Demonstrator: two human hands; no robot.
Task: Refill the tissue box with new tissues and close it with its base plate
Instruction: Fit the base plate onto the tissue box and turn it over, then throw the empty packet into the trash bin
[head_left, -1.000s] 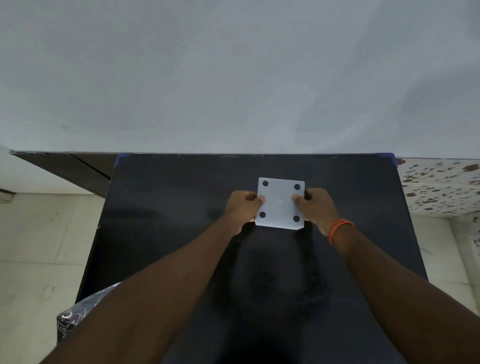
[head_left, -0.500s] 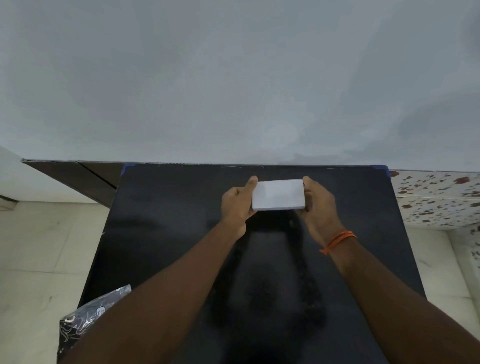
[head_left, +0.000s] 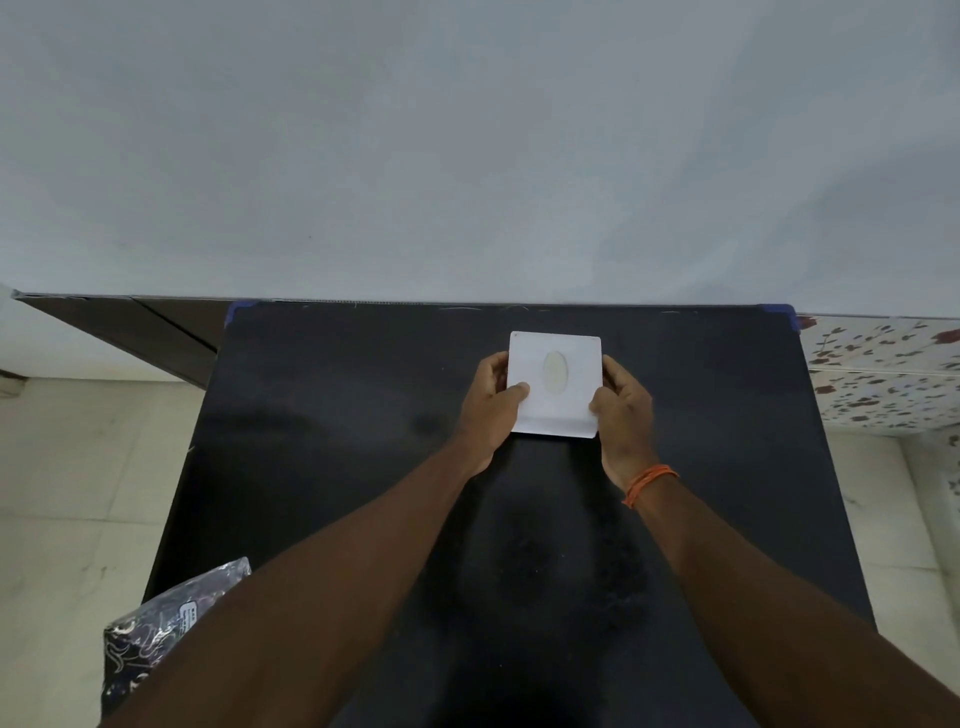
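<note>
A white square tissue box (head_left: 575, 364) is held over the far middle of the black table (head_left: 332, 441). Its top face points up at me, with an oval opening (head_left: 555, 372) showing pale tissue inside. My left hand (head_left: 491, 410) grips the box's left side, thumb on the top face. On the box's right side sits my right hand (head_left: 621, 410), with an orange band at its wrist. The base plate is out of sight under the box.
A dark patterned plastic pack (head_left: 150, 634) lies at the table's near left corner, partly behind my left forearm. A grey wall (head_left: 467, 156) stands right behind the table's far edge. Tiled floor (head_left: 78, 467) lies to both sides.
Both hands have turned the box over: a second ago its underside with black corner dots faced me, then a side, and now the top with the oval opening.
</note>
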